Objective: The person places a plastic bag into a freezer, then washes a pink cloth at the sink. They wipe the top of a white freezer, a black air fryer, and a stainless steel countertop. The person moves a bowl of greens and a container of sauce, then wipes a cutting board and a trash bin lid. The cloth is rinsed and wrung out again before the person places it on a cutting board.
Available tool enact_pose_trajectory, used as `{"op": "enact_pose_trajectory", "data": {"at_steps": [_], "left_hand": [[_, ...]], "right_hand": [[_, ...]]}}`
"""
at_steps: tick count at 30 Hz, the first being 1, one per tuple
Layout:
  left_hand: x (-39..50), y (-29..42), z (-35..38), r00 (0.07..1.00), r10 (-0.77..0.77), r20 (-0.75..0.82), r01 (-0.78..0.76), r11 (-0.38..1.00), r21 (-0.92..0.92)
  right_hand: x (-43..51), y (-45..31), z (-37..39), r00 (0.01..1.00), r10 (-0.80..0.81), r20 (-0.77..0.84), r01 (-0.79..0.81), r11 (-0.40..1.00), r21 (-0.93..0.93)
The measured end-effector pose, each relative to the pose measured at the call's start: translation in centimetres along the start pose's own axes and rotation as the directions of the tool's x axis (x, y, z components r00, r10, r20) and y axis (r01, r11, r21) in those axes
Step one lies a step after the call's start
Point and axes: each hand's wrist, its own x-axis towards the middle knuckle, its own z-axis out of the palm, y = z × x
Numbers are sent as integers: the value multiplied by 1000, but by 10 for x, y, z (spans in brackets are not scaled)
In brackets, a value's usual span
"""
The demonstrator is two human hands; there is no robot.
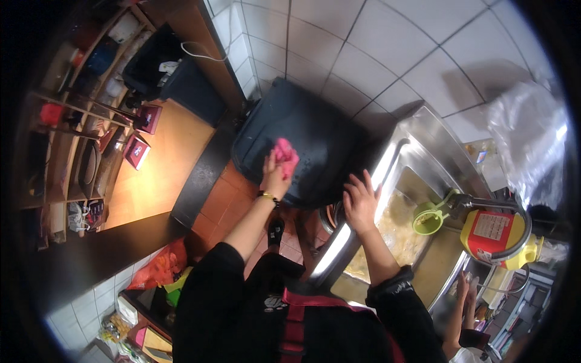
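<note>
My left hand grips a bunched pink cloth over the lid of a large dark plastic bin, which bears wet drops. My right hand, its fingers spread and nothing held, is at the near edge of the stainless steel sink, to the right of the bin. Cloudy, foamy water stands in the sink basin. A green strainer-like cup with food bits in it hangs by the faucet, on the far side of the basin from me.
A yellow jug with a red label stands beside the faucet hose. Another person's hands are at the lower right. A wooden counter with shelves and a black crate is on the left. White tiled wall rises behind the bin.
</note>
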Motion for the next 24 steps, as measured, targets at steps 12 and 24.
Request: {"op": "enact_pose_trajectory", "data": {"at_steps": [12, 24], "left_hand": [[3, 6, 28, 715, 460, 527, -592, 799, 107], [141, 88, 136, 913, 202, 356, -261, 957, 126]], "right_hand": [[14, -9, -16, 983, 54, 178, -50, 998, -26], [12, -8, -15, 977, 78, 200, -70, 997, -42]]}}
